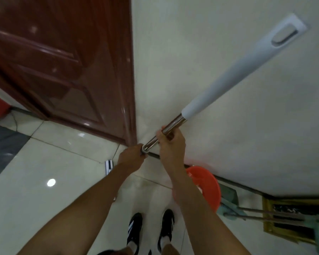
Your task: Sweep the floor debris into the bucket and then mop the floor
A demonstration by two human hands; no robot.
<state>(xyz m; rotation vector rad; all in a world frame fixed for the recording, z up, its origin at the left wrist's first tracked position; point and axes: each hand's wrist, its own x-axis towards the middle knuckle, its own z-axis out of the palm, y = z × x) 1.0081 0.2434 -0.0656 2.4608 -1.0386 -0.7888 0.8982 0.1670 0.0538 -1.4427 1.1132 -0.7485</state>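
A mop handle (228, 74) with a metal shaft and a white plastic top runs up to the right in front of the cream wall. My left hand (131, 156) grips the shaft at its lower part, by a collar. Just above it, my right hand (171, 142) grips the metal shaft. The mop head (109, 166) is mostly hidden behind my left forearm; a white striped piece shows on the floor tiles. An orange bucket (210, 186) stands on the floor by the wall, to the right of my right forearm.
A dark red wooden door (66, 70) fills the upper left, meeting the wall (247, 144) in a corner. A teal dustpan and broom (232, 207) lie right of the bucket, beside a gold-framed object (287, 223). My black shoes (151, 229) stand on pale glossy tiles.
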